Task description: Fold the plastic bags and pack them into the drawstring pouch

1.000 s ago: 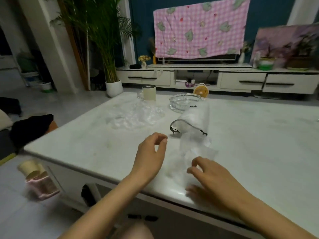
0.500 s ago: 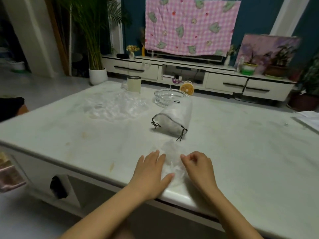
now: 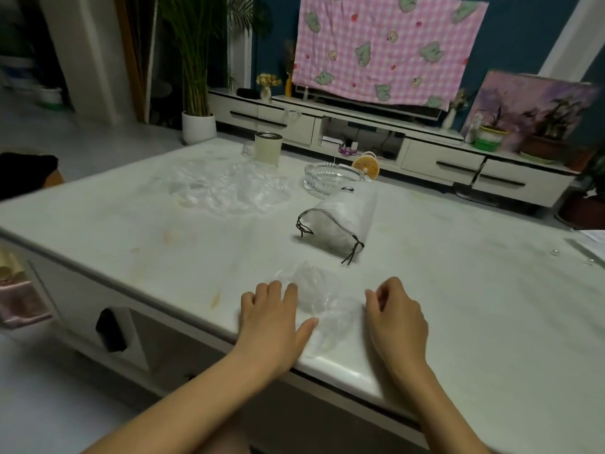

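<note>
Counter: pale marble-look top with faint brownish stains near its front-left edge.

Item 1, plastic bag: 1 clear bag lies crumpled on the counter close to the near edge, between the 2 hands, with a raised peak at its far end.

Left hand: palm down on the counter at the bag's left side. Grip wide, fingers straight and laid flat. The index finger and the spread thumb rest on the plastic.

Right hand: knuckles up, just beside the bag's right edge. Grip narrow, fingers curled inward toward the thumb. Whether any plastic is caught between them cannot be told.

Item 2, drawstring pouch: translucent white, lying on its side beyond the bag and apart from it. It is rounded and bulging, its dark-corded mouth turned to the left and toward the near edge. Knotted cord ends trail at both sides of the mouth.

Item 3, pile of plastic bags: loose clear bags spread on the far-left part of the counter, well apart from both hands.

Other objects on the counter's far side: a cream canister behind the pile and a glass ashtray just behind the pouch. A small orange fan shows just past the ashtray.

Background: a low white cabinet with a pink checked cloth hanging above it, and a potted palm on the floor at left.
</note>
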